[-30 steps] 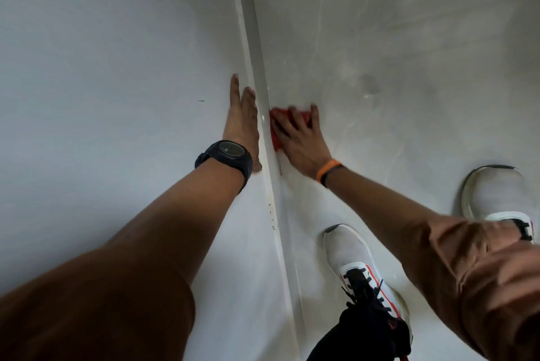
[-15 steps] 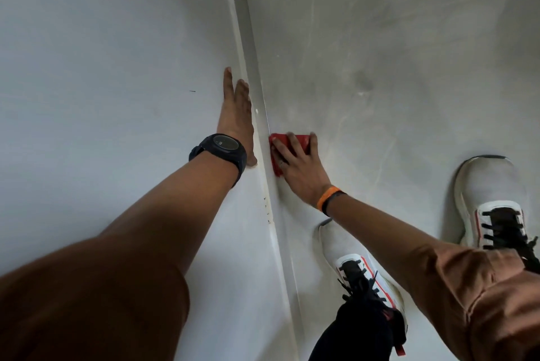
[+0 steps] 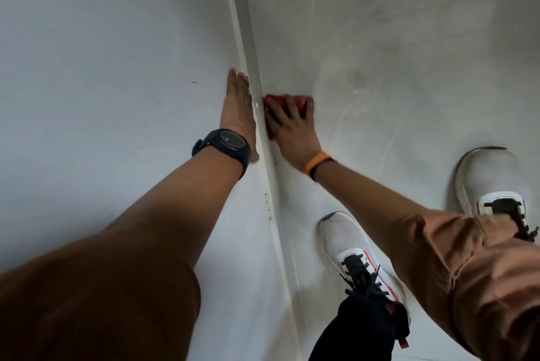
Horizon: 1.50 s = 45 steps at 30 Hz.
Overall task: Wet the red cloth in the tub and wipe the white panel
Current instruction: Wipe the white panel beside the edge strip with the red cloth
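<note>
The white panel [image 3: 102, 74] fills the left half of the view and ends in a narrow edge strip [image 3: 248, 48]. My left hand [image 3: 238, 109] lies flat against the panel beside that edge, fingers together, a black watch on its wrist. My right hand [image 3: 292, 124], with an orange band on the wrist, presses the folded red cloth [image 3: 299, 100] against the lower part of the edge where it meets the floor. Most of the cloth is hidden under my fingers. The tub is out of sight.
A dusty grey floor [image 3: 394, 54] with pale streaks spreads to the right. My two white shoes stand on it, one shoe [image 3: 347, 243] close to the panel's base, the other shoe [image 3: 493, 179] at the right edge.
My right hand slid the red cloth down along the panel's edge, then back up a little. My left hand stayed flat on the panel. My feet shifted slightly.
</note>
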Each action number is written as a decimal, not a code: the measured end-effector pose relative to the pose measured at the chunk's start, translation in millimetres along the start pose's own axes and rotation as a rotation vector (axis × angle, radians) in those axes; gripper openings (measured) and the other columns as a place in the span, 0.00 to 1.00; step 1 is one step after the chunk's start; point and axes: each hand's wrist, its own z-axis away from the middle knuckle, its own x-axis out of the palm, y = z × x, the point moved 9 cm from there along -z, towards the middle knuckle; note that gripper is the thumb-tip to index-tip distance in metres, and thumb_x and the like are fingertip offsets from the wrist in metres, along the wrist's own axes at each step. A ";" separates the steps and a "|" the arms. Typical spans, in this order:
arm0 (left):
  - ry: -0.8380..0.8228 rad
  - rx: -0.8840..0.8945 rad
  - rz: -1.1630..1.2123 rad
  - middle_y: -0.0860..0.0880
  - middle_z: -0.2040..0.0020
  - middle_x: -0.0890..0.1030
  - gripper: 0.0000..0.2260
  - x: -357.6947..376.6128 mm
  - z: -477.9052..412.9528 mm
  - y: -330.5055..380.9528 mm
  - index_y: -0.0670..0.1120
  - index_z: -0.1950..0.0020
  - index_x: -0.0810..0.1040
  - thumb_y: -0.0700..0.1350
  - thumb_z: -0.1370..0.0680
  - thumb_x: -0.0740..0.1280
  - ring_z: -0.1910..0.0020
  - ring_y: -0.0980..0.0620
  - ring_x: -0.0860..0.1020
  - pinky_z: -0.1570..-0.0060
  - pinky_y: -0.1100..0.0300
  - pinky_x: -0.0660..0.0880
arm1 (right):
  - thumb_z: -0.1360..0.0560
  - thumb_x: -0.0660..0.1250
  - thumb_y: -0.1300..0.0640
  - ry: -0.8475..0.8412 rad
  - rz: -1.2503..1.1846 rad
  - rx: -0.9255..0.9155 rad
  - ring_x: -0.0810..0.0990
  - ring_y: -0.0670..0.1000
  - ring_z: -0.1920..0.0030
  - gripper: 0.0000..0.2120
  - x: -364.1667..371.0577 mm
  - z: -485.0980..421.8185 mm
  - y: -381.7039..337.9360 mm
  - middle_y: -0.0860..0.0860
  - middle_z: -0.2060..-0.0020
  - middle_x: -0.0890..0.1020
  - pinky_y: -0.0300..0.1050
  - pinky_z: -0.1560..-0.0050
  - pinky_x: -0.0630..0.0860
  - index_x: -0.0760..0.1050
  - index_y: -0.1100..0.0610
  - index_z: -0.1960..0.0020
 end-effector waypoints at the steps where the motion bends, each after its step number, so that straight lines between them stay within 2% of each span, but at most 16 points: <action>1: 0.008 -0.001 0.006 0.35 0.18 0.45 0.57 -0.7 -0.2 0.0 0.39 0.17 0.43 0.81 0.29 0.51 0.19 0.33 0.43 0.23 0.32 0.40 | 0.24 0.65 0.57 -0.018 0.004 -0.012 0.58 0.66 0.23 0.31 10.0 17.9 -5.3 0.54 0.20 0.60 0.78 0.29 0.50 0.62 0.55 0.22; 5: -0.005 -0.012 0.016 0.34 0.18 0.44 0.58 1.9 -1.8 -1.8 0.39 0.17 0.43 0.81 0.29 0.52 0.19 0.33 0.43 0.22 0.33 0.40 | 0.23 0.66 0.55 -0.066 0.000 -0.021 0.57 0.66 0.22 0.31 27.4 36.1 -10.7 0.54 0.20 0.60 0.80 0.29 0.50 0.63 0.54 0.22; 9: -0.011 -0.009 0.017 0.34 0.18 0.45 0.58 2.6 -1.9 0.6 0.37 0.18 0.43 0.81 0.29 0.52 0.19 0.33 0.42 0.23 0.32 0.40 | 0.22 0.62 0.57 0.023 -0.040 0.007 0.58 0.66 0.23 0.31 -7.5 -30.6 10.0 0.54 0.20 0.60 0.82 0.31 0.48 0.59 0.55 0.20; 13: -0.016 -0.003 0.006 0.35 0.18 0.44 0.59 2.9 -2.1 1.5 0.38 0.18 0.41 0.82 0.30 0.52 0.19 0.33 0.42 0.23 0.32 0.39 | 0.23 0.64 0.59 0.007 -0.051 0.046 0.57 0.65 0.22 0.32 -32.1 -66.3 18.7 0.54 0.21 0.62 0.81 0.30 0.47 0.59 0.56 0.21; 16: -0.008 -0.005 0.009 0.34 0.18 0.45 0.58 0.7 -1.3 0.3 0.38 0.18 0.42 0.81 0.30 0.52 0.19 0.33 0.43 0.22 0.32 0.41 | 0.26 0.65 0.60 0.014 -0.029 0.008 0.60 0.66 0.24 0.33 -15.5 -24.4 7.9 0.54 0.22 0.64 0.81 0.31 0.50 0.63 0.55 0.22; 20: 0.010 -0.026 0.012 0.33 0.18 0.46 0.59 -1.5 -0.6 0.0 0.38 0.17 0.45 0.82 0.31 0.52 0.19 0.32 0.44 0.23 0.32 0.41 | 0.25 0.64 0.60 -0.070 -0.005 -0.069 0.60 0.66 0.23 0.30 29.8 65.5 -17.1 0.53 0.22 0.63 0.81 0.31 0.52 0.65 0.54 0.23; 23: 0.007 -0.026 0.016 0.33 0.18 0.46 0.60 0.0 -1.2 -1.4 0.38 0.17 0.45 0.82 0.31 0.52 0.19 0.33 0.44 0.22 0.32 0.41 | 0.24 0.66 0.58 -0.114 -0.011 -0.120 0.59 0.66 0.24 0.28 45.4 79.4 -21.1 0.54 0.22 0.62 0.81 0.31 0.53 0.68 0.54 0.25; 25: 0.010 -0.026 0.011 0.33 0.18 0.46 0.60 -0.9 -2.0 -0.7 0.38 0.17 0.45 0.82 0.31 0.53 0.19 0.33 0.44 0.23 0.32 0.41 | 0.23 0.66 0.56 -0.106 0.021 -0.135 0.61 0.66 0.25 0.26 43.2 61.9 -15.0 0.54 0.23 0.63 0.81 0.31 0.53 0.69 0.54 0.25; 28: -0.007 -0.027 -0.003 0.32 0.19 0.47 0.59 -0.3 -2.5 1.4 0.38 0.17 0.45 0.82 0.31 0.52 0.19 0.31 0.44 0.23 0.31 0.42 | 0.23 0.65 0.55 -0.014 -0.006 -0.034 0.63 0.66 0.26 0.29 15.9 1.7 4.5 0.53 0.24 0.66 0.82 0.32 0.54 0.65 0.54 0.23; 32: -0.016 -0.020 -0.014 0.32 0.19 0.46 0.59 1.2 -4.7 6.8 0.37 0.18 0.44 0.82 0.30 0.51 0.20 0.30 0.43 0.24 0.30 0.41 | 0.23 0.66 0.55 0.019 -0.058 0.018 0.61 0.66 0.25 0.28 -28.2 -73.8 23.9 0.54 0.24 0.67 0.81 0.31 0.50 0.67 0.55 0.24; 35: -0.018 -0.028 -0.005 0.31 0.19 0.46 0.59 0.8 -3.7 6.6 0.38 0.17 0.44 0.82 0.30 0.51 0.20 0.30 0.43 0.23 0.30 0.41 | 0.23 0.67 0.55 0.033 -0.028 0.031 0.64 0.64 0.25 0.28 -23.6 -69.9 23.7 0.54 0.23 0.66 0.79 0.29 0.51 0.67 0.56 0.24; 37: -0.018 -0.030 -0.005 0.30 0.19 0.46 0.58 0.1 -3.8 7.1 0.37 0.17 0.45 0.81 0.30 0.51 0.20 0.29 0.44 0.23 0.30 0.41 | 0.23 0.64 0.52 0.040 -0.034 -0.017 0.61 0.64 0.23 0.30 -7.4 -38.7 12.5 0.54 0.22 0.63 0.78 0.28 0.49 0.64 0.56 0.23; 41: -0.001 -0.040 -0.006 0.29 0.20 0.46 0.56 -0.6 -5.0 5.9 0.39 0.17 0.46 0.80 0.29 0.53 0.20 0.29 0.45 0.23 0.30 0.42 | 0.22 0.57 0.45 -0.033 -0.058 -0.107 0.49 0.63 0.20 0.35 35.5 53.1 -11.7 0.53 0.18 0.53 0.76 0.26 0.46 0.54 0.56 0.19; 45: 0.012 -0.037 -0.003 0.31 0.19 0.46 0.58 -1.0 -4.7 4.0 0.40 0.17 0.45 0.82 0.30 0.52 0.19 0.30 0.45 0.23 0.31 0.42 | 0.18 0.52 0.43 -0.121 -0.027 -0.147 0.41 0.60 0.19 0.33 67.5 101.5 -23.7 0.52 0.18 0.47 0.73 0.25 0.47 0.48 0.55 0.18</action>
